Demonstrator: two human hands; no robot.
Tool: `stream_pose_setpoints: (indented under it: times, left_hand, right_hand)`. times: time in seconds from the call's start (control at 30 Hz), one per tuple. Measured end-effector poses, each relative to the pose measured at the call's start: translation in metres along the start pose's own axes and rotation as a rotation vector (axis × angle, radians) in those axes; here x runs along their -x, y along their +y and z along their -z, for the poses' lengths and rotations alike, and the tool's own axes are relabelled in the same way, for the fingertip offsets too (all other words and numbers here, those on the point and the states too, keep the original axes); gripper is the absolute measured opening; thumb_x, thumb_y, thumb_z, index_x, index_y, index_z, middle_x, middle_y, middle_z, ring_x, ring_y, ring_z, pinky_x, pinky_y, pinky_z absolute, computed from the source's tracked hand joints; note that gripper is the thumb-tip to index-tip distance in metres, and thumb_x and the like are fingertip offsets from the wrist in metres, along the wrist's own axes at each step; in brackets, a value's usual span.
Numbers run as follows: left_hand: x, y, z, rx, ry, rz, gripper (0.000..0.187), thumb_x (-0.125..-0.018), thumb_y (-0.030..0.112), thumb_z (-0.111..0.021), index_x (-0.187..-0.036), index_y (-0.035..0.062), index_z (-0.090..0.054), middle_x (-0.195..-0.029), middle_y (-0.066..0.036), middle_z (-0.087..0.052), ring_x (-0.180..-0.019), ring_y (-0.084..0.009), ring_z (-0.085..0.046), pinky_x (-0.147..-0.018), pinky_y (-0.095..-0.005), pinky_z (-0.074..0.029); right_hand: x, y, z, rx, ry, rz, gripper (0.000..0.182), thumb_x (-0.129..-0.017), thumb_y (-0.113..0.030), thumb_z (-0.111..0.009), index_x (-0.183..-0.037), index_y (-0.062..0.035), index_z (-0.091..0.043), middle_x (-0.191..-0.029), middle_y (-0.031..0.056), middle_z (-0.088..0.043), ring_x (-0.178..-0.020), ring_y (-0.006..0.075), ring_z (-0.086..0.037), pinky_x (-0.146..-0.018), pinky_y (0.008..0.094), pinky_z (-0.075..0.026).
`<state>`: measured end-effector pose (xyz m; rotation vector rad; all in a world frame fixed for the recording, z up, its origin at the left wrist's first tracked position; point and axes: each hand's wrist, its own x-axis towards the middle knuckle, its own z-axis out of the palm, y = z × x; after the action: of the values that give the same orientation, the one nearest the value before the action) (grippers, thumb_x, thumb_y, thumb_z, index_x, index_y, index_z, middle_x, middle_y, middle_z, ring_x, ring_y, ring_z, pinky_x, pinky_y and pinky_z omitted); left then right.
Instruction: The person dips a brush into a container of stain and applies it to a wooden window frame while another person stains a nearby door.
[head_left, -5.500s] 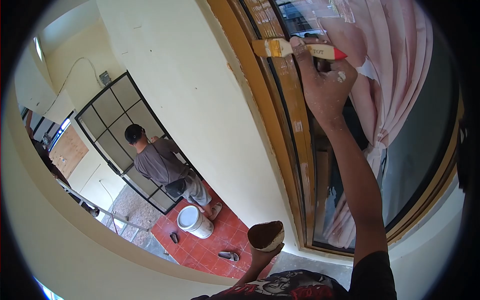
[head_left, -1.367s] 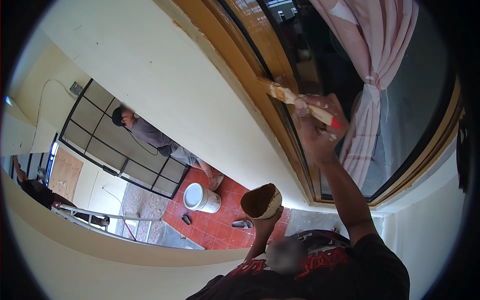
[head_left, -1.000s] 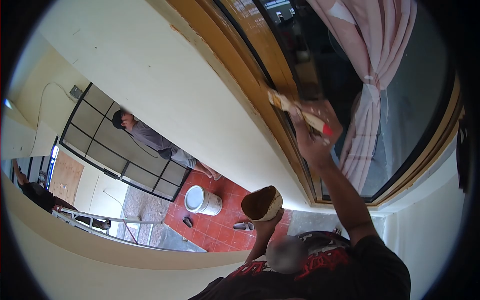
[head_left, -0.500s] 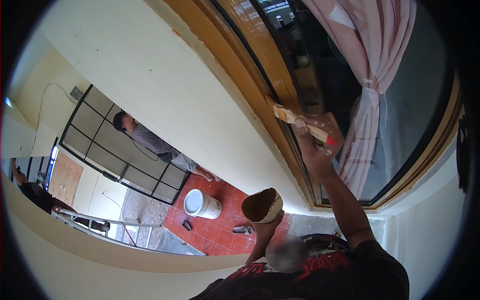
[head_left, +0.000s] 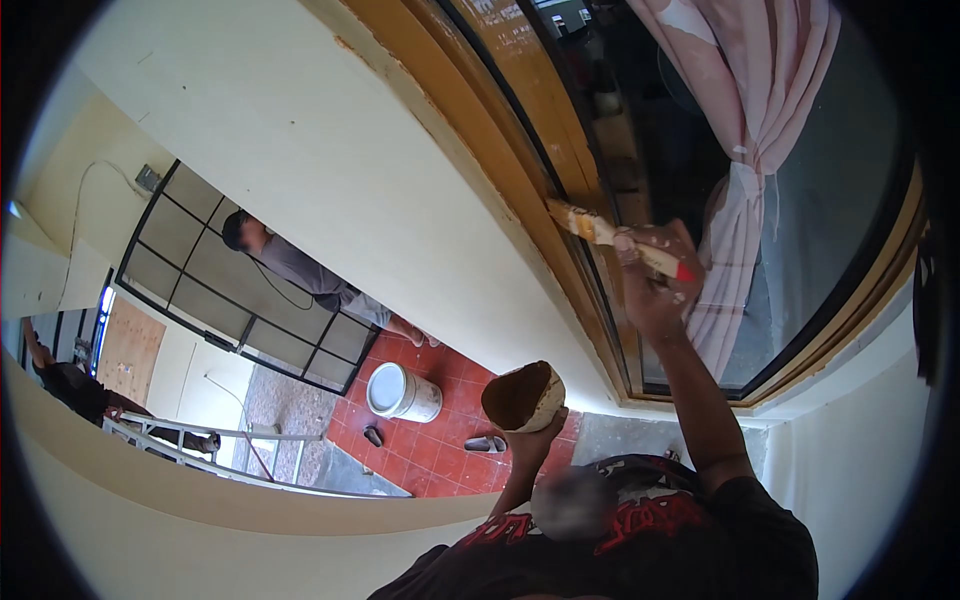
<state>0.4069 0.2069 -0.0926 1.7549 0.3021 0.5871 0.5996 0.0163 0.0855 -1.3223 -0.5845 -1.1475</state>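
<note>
My left hand (head_left: 538, 438) is wrapped round the base of a cut container (head_left: 550, 410), whose open top shows brown inside. In my right hand (head_left: 660, 280) is a paintbrush (head_left: 598, 229) with a pale handle and a red end. Its bristles touch or lie very near the brown wooden window frame (head_left: 540, 150); exact contact is hard to tell. Behind the right hand is dark window glass (head_left: 660, 150), with a pink curtain (head_left: 745, 200) seen through it.
A white bucket (head_left: 404, 392) and slippers (head_left: 485, 444) are on the red tiled floor (head_left: 440, 460). One person (head_left: 300, 270) is near a black-framed grille door (head_left: 190, 250). Another person (head_left: 75, 390) is on a ladder (head_left: 180, 440) at far left. A pale wall (head_left: 400, 210) adjoins the window.
My right hand and the brush have shifted a little right and down in the view. The container in my left hand appears slightly higher, and the whole view has shifted slightly.
</note>
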Motion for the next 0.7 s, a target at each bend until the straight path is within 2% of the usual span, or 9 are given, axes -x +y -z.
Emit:
stream_pose_setpoints:
  times: [0.07, 0.13, 0.2, 0.27, 0.33, 0.43, 0.57, 0.63, 0.7]
  left_hand:
    - [-0.002, 0.002, -0.004, 0.022, -0.002, 0.017, 0.075, -0.072, 0.013, -0.089, -0.134, 0.0001, -0.049, -0.126, -0.012, -0.060, -0.114, -0.0218, -0.060, -0.098, -0.0351, -0.051]
    - [-0.002, 0.011, -0.011, 0.018, 0.065, -0.091, 0.060, -0.072, 0.004, -0.083, -0.125, -0.0021, -0.056, -0.109, -0.011, -0.067, -0.094, -0.0188, -0.068, -0.081, -0.0312, -0.058]
    - [0.000, 0.002, -0.010, -0.004, 0.056, -0.071, 0.060, -0.072, 0.004, -0.083, -0.125, -0.0020, -0.056, -0.109, -0.011, -0.067, -0.094, -0.0189, -0.068, -0.081, -0.0314, -0.058]
    - [0.000, 0.003, -0.008, -0.025, 0.053, -0.056, 0.060, -0.072, 0.004, -0.083, -0.125, -0.0019, -0.056, -0.109, -0.011, -0.067, -0.094, -0.0190, -0.068, -0.082, -0.0317, -0.058]
    - [-0.003, 0.014, -0.013, -0.016, 0.076, -0.200, 0.060, -0.072, 0.004, -0.083, -0.125, -0.0018, -0.056, -0.110, -0.011, -0.067, -0.095, -0.0195, -0.067, -0.082, -0.0319, -0.057]
    - [0.001, 0.011, -0.008, -0.028, 0.046, -0.090, 0.060, -0.072, 0.005, -0.083, -0.125, -0.0016, -0.056, -0.111, -0.011, -0.066, -0.097, -0.0200, -0.067, -0.084, -0.0319, -0.057]
    - [0.002, 0.013, -0.009, -0.010, 0.058, -0.101, 0.060, -0.073, 0.005, -0.083, -0.126, -0.0019, -0.056, -0.112, -0.011, -0.066, -0.097, -0.0201, -0.067, -0.084, -0.0320, -0.057]
    - [0.003, 0.024, -0.012, -0.013, 0.058, -0.071, 0.060, -0.073, 0.005, -0.083, -0.126, -0.0023, -0.056, -0.112, -0.011, -0.066, -0.098, -0.0198, -0.067, -0.083, -0.0315, -0.057]
    - [0.004, 0.007, -0.009, -0.024, 0.048, -0.073, 0.059, -0.074, 0.004, -0.083, -0.125, -0.0023, -0.056, -0.112, -0.011, -0.066, -0.097, -0.0194, -0.067, -0.083, -0.0311, -0.057]
  right_hand:
    - [-0.008, -0.004, 0.003, 0.001, 0.027, -0.006, 0.015, -0.080, -0.008, -0.081, -0.089, -0.0038, -0.070, -0.083, 0.0100, -0.074, -0.071, 0.0211, -0.068, -0.065, 0.0322, -0.047]
    - [-0.016, -0.006, -0.004, 0.011, 0.060, -0.015, 0.015, -0.079, -0.008, -0.082, -0.089, -0.0036, -0.071, -0.082, 0.0102, -0.074, -0.071, 0.0211, -0.068, -0.064, 0.0322, -0.047]
    - [-0.022, -0.009, -0.015, -0.046, 0.079, 0.081, 0.014, -0.080, -0.008, -0.082, -0.089, -0.0040, -0.071, -0.083, 0.0099, -0.074, -0.068, 0.0209, -0.067, -0.064, 0.0322, -0.047]
    - [-0.009, -0.006, -0.014, -0.036, 0.036, 0.057, 0.014, -0.080, -0.008, -0.082, -0.089, -0.0041, -0.071, -0.083, 0.0098, -0.074, -0.067, 0.0210, -0.067, -0.064, 0.0322, -0.047]
    - [0.008, 0.000, -0.013, -0.038, 0.001, -0.010, 0.014, -0.080, -0.008, -0.082, -0.088, -0.0047, -0.071, -0.083, 0.0097, -0.074, -0.066, 0.0210, -0.066, -0.064, 0.0324, -0.047]
    - [0.008, -0.002, 0.002, -0.004, -0.014, 0.025, 0.014, -0.080, -0.009, -0.082, -0.087, -0.0057, -0.070, -0.084, 0.0102, -0.074, -0.068, 0.0208, -0.068, -0.065, 0.0329, -0.048]
    - [-0.012, -0.007, 0.003, 0.051, 0.023, 0.066, 0.013, -0.080, -0.008, -0.081, -0.085, -0.0068, -0.069, -0.086, 0.0108, -0.074, -0.071, 0.0206, -0.069, -0.066, 0.0333, -0.048]
    - [-0.020, -0.010, -0.007, 0.005, 0.062, 0.169, 0.015, -0.080, -0.006, -0.080, -0.089, -0.0071, -0.068, -0.088, 0.0113, -0.074, -0.074, 0.0208, -0.070, -0.066, 0.0332, -0.048]
    - [-0.006, 0.001, -0.013, -0.027, 0.041, 0.168, 0.018, -0.080, -0.005, -0.080, -0.092, -0.0072, -0.067, -0.088, 0.0110, -0.074, -0.073, 0.0212, -0.070, -0.065, 0.0330, -0.048]
